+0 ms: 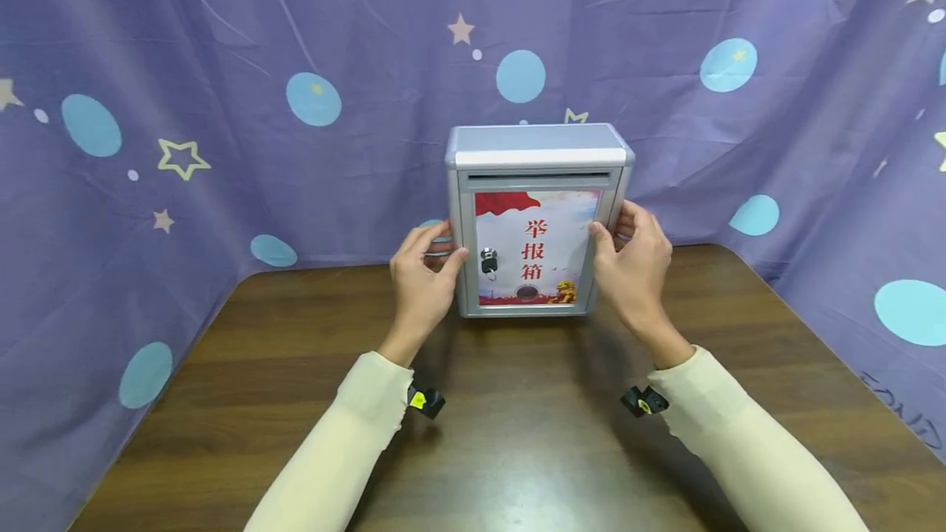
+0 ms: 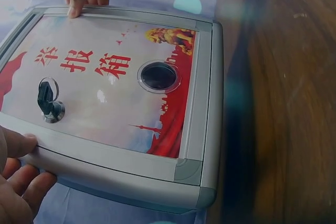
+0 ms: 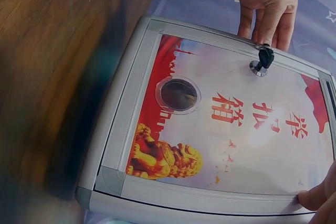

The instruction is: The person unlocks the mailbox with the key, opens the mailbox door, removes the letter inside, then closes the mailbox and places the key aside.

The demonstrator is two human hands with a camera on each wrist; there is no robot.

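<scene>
A silver metal suggestion box [image 1: 565, 249] with red Chinese characters on its white front panel stands upright before me in the head view. My left hand [image 1: 424, 279] grips its left side, thumb on the front edge and fingers along the side wall. On the opposite side my right hand [image 1: 634, 268] holds it, thumb on the front frame. A key with a black head [image 2: 46, 98] sits in the lock near the left edge. Lower on the panel is a round dark window [image 3: 179, 95]. I cannot tell whether the box's underside touches the table.
A brown wooden table [image 1: 510, 442] spreads below the box. Behind and around it hangs a purple curtain [image 1: 369, 23] with stars and blue dots. Both wrists carry small black cameras, one on the left sleeve [image 1: 369, 401] side and one on the right.
</scene>
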